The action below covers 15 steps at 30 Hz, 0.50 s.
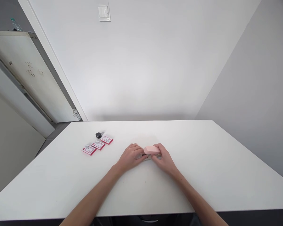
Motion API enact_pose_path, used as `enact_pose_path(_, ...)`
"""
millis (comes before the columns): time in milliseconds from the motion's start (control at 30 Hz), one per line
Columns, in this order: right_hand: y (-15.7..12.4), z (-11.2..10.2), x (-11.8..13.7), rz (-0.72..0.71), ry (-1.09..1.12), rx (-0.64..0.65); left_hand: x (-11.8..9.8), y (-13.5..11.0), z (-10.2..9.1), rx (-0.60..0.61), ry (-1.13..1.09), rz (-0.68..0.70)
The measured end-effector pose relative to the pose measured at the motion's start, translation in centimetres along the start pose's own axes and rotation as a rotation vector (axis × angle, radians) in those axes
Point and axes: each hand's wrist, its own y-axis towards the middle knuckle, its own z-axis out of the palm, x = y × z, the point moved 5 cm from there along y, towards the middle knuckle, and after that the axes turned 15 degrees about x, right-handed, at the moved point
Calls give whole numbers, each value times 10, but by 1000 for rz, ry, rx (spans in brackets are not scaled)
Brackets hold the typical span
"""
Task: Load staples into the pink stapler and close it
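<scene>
From my remote seat I have both hands at work near the middle of the white table (214,175), on what looks like a pink stapler (152,150); its pink top stands tilted above a pale base (149,158), and the two look parted at the left end, where a small dark part shows.

My right hand (164,158) grips it from the right, thumb on the near side and fingers bent around the far side, pinching the body between them; my left hand (132,157) curls in from the left, thumb and forefinger drawn close at that end; whether they pinch the base or only touch it, I cannot tell.

As I judge it, the work is under way and unfinished: the thing is picked out and in hand, opened to some degree; what remains seems to lie in that gap, and its inside is too small and too covered to read.

Far to the left, three red-and-white boxes (89,150) lie in a slanting row, well apart from my fingers; they look shut; just beyond them rests a small black object (99,135) with a thin, pale end.
</scene>
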Motion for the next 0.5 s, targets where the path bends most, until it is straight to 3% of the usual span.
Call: enact_pose_path(500,-1,-2,11,20,101,75,-3,-2,-1,-3,-27,9)
